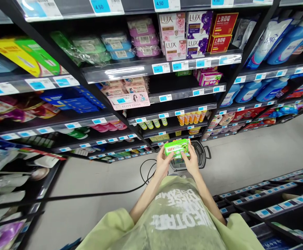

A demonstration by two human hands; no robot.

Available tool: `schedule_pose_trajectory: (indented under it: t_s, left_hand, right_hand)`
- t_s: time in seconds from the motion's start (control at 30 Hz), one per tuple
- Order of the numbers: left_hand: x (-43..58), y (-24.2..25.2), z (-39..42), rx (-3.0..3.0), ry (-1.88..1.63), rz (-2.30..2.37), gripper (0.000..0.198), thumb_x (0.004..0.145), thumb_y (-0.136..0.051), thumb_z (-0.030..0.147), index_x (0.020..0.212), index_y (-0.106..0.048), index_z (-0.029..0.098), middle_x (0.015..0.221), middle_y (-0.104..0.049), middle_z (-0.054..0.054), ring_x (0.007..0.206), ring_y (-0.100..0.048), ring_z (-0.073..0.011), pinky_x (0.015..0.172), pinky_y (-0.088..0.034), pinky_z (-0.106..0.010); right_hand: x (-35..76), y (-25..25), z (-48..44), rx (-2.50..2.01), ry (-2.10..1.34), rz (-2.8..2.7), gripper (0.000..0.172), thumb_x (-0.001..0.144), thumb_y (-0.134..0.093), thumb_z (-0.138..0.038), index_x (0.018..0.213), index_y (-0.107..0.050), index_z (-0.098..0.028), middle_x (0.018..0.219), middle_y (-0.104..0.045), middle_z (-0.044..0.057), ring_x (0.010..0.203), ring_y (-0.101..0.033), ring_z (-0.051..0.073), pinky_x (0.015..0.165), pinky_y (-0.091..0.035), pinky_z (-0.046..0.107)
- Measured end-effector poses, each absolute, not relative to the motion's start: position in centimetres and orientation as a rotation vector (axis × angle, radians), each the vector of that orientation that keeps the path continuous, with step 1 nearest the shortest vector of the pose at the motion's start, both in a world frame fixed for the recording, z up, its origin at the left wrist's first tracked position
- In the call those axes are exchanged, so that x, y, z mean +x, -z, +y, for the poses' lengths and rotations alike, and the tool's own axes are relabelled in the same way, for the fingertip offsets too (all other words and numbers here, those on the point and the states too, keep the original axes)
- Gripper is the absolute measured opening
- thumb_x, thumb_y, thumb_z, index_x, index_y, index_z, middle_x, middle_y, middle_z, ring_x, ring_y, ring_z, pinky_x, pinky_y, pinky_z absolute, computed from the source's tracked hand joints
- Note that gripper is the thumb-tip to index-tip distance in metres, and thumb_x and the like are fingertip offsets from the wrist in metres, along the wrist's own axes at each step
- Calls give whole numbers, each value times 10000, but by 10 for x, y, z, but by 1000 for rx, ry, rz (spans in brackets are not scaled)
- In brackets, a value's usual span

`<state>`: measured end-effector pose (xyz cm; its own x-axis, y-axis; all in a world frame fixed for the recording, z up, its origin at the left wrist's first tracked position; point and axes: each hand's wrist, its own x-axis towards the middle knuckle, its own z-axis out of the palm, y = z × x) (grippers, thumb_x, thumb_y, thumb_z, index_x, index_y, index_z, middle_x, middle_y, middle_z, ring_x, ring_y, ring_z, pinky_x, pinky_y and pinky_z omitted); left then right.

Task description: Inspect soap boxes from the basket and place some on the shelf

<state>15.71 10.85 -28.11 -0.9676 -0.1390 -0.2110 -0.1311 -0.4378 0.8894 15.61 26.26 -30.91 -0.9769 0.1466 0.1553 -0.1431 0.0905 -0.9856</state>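
Between my two hands is a bright green soap pack (176,147) with red and white lettering, held in front of my body. My left hand (163,159) grips its left end, the thumb lying on the front face. On the right end, my right hand (192,159) is closed in the same way, thumb across the front. Below the pack, a dark grey shopping basket (201,156) rests on the floor, partly hidden by my hands and the pack. What lies inside the basket is hard to make out.
Shelves ahead carry LUX soap boxes (172,31), purple soap boxes (210,78), orange bottles (191,118) and blue detergent bottles (249,92). A black cable (96,194) crosses the grey floor (89,173). Hanging utensils (38,173) are at left, another shelf rack (276,208) at lower right.
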Motion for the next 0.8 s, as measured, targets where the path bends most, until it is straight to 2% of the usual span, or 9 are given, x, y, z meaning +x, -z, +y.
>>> schedule_pose_trajectory:
  t_s: [0.07,0.13,0.2,0.27,0.33,0.4,0.53,0.67,0.8]
  left_hand:
    - [157,285,111,385,2557,-1712,768,673,-970,381,1362,-674,220,1301,-749,-122,1157,-735,-299,951,-620,-373]
    - [157,291,114,352,2468,-1760,732,666,-973,377,1317,-698,188,1285,-759,-138,1179,-730,-314,1027,-589,-402]
    - [157,298,117,306,2375,-1821,695,685,-958,392,1297,-713,173,1304,-756,-151,1211,-721,-323,1082,-559,-420]
    - [159,303,119,245,2273,-1908,654,714,-931,407,1287,-726,166,1322,-752,-153,1228,-715,-329,1095,-554,-428]
    - [161,306,119,161,2155,-2026,597,760,-888,400,1290,-735,170,1320,-757,-144,1212,-726,-328,1069,-576,-433]
    - [163,307,119,49,2003,-2161,515,815,-831,359,1293,-744,189,1319,-762,-125,1206,-732,-318,1059,-588,-439]
    - [165,309,118,-88,1777,-2296,397,855,-751,267,1249,-775,224,1317,-769,-90,1237,-722,-300,1091,-579,-449]
    - [162,315,119,-66,1781,-2311,429,849,-753,269,1275,-761,224,1321,-768,-88,1218,-735,-301,1080,-594,-463]
    - [159,313,120,-94,1874,-2270,449,883,-743,318,1317,-734,202,1372,-739,-118,1281,-703,-310,1098,-583,-459]
  right_hand:
    - [155,309,264,10,-1806,-2208,548,957,-678,-454,1452,-633,-223,1508,-564,151,1444,-518,307,1237,-420,494]
    - [155,310,262,-15,-1768,-2217,634,943,-690,-452,1516,-555,-215,1500,-550,180,1424,-529,315,1198,-456,512]
    - [157,311,259,-22,-1842,-2206,827,897,-751,-464,1609,-406,-224,1508,-543,190,1399,-548,320,1159,-489,521]
    - [159,311,255,11,-1932,-2208,1040,820,-834,-476,1662,-266,-256,1564,-498,180,1433,-517,333,1173,-472,545]
    - [161,309,250,28,-1974,-2220,1197,733,-906,-471,1676,-193,-289,1622,-430,165,1485,-459,353,1198,-442,570]
    - [161,308,246,-14,-1976,-2217,1284,668,-948,-442,1678,-168,-303,1646,-381,163,1498,-440,371,1201,-441,584]
    - [157,307,243,-106,-1943,-2171,1256,666,-941,-395,1668,-189,-308,1623,-382,169,1435,-504,361,1175,-483,580]
    - [154,311,245,-98,-2005,-2097,1172,672,-925,-381,1635,-262,-301,1567,-439,163,1402,-532,341,1137,-533,552]
    - [148,304,249,-103,-2064,-2054,1159,615,-955,-367,1590,-332,-292,1514,-498,158,1386,-545,345,1100,-562,542]
